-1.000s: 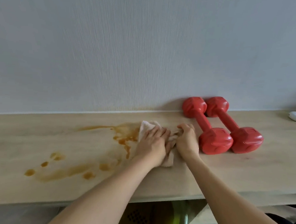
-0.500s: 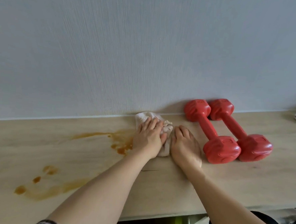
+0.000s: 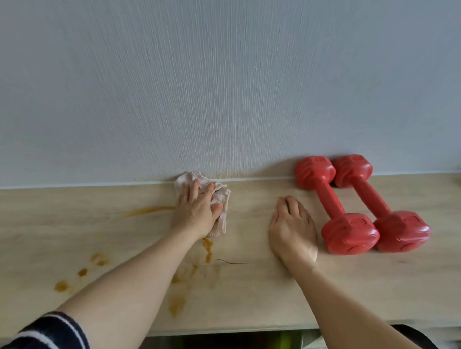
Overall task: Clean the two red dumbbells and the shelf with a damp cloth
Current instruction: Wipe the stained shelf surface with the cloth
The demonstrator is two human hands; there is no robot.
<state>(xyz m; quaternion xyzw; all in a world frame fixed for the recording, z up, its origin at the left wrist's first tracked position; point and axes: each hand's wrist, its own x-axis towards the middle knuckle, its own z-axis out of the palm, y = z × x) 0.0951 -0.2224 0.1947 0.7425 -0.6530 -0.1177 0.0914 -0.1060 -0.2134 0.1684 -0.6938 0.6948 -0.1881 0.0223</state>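
One cloth [image 3: 220, 197] under left hand [image 3: 198, 213]; right hand [image 3: 292, 230] flat on shelf [image 3: 246, 299].

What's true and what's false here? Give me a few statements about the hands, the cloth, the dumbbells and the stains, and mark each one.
1. The left hand presses the cloth onto the shelf, close to the wall. True.
2. The right hand grips a dumbbell. False: it lies flat on the shelf, just left of the two red dumbbells, and holds nothing.
3. The two red dumbbells lie side by side, their far ends at the wall. True.
4. The shelf is free of stains. False: orange-brown stains still show to the left of the cloth and nearer the front edge.
5. The cloth is draped over the dumbbells. False: it lies on the shelf under the left hand, apart from them.
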